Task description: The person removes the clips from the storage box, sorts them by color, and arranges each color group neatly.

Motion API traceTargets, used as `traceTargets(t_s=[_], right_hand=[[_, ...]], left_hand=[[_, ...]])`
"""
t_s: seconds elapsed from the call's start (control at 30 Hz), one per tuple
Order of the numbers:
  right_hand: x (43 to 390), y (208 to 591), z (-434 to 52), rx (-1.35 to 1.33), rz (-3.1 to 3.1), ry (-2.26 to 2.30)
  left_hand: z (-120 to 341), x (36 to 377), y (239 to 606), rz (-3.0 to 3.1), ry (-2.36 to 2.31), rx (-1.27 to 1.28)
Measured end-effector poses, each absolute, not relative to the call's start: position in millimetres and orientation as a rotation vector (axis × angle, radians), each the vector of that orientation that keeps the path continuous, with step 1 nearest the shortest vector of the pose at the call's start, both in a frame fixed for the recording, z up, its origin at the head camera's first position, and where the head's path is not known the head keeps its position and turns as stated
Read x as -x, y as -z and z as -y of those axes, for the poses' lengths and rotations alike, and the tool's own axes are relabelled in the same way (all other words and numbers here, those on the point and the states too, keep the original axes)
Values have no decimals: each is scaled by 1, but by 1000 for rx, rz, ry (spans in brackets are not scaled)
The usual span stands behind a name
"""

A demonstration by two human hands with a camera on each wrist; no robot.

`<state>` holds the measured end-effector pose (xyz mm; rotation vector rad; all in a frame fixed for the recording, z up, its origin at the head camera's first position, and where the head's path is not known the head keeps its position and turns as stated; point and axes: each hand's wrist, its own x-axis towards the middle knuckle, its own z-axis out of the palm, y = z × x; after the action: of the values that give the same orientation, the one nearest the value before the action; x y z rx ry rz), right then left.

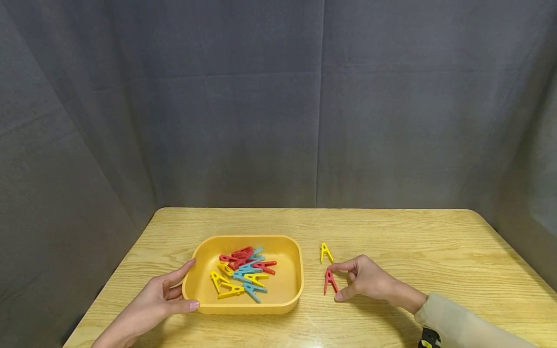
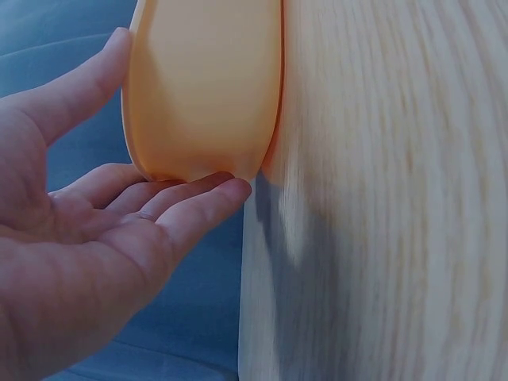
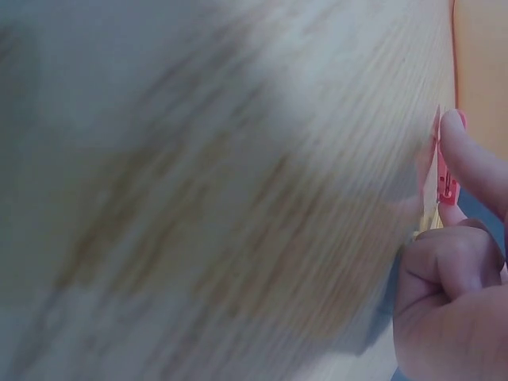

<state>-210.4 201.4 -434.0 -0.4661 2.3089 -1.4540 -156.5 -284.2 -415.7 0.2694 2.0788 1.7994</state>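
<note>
On the table stands a yellow tub (image 1: 283, 290) holding a pile of red, yellow and blue plastic clothespins (image 1: 245, 270). My left hand (image 1: 152, 299) grips the tub's left end, thumb at the near corner and fingers along the side. The tub's end (image 2: 206, 95) fills the space before that hand in the left wrist view. Right of the tub, my right hand (image 1: 370, 280) pinches a red clothespin (image 1: 329, 282) between thumb and index finger, low over the tabletop. The red clothespin (image 3: 448, 171) is partly covered by the thumb in the right wrist view.
A yellow clothespin (image 1: 325, 253) lies on the wooden table (image 1: 413, 237) just beyond the right hand. Dark grey cloth (image 1: 235, 121) hangs behind the table and at both sides.
</note>
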Motion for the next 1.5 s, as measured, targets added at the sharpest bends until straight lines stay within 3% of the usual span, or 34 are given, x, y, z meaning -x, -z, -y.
traceTargets(t_s=[1.5], right_hand=[[215, 434, -201, 469, -2332, 1425]], left_hand=[[286, 158, 414, -2026, -1812, -302]])
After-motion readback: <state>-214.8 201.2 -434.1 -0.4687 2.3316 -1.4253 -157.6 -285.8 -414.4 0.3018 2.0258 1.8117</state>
